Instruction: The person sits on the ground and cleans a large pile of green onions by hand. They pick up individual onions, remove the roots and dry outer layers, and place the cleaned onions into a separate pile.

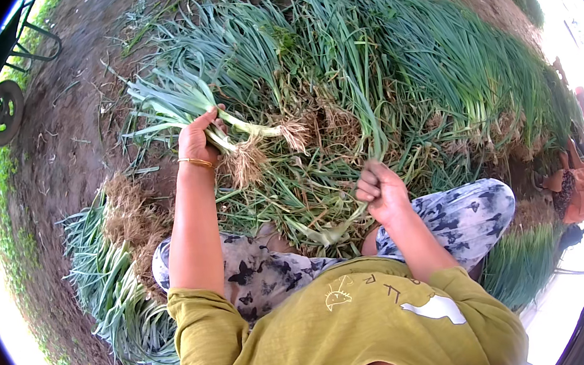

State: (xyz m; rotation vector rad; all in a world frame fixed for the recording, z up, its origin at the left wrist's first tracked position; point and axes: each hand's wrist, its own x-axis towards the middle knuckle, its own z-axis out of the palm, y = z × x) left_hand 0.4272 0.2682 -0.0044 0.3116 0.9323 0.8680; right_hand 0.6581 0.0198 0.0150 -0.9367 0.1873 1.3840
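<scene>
My left hand (201, 137) is closed around a small bunch of leeks (252, 127). Their pale stems and shaggy roots point right, and their leaves fan out to the upper left. Lower and to the right, my right hand (383, 190) is curled into a fist around green leaves (376, 142) that extend above it. A pale, limp strip of leaf (328, 234) trails from beneath that fist towards my lap. Between my hands and folded legs lies a litter of stripped leaves (294, 198).
A broad heap of leeks (435, 55) covers the ground ahead. Another pile (111, 270) lies at my left, roots towards me. More leeks (523, 263) lie behind my right knee. A wheeled cart (3, 114) stands far left. Another person (580, 191) is at the right edge.
</scene>
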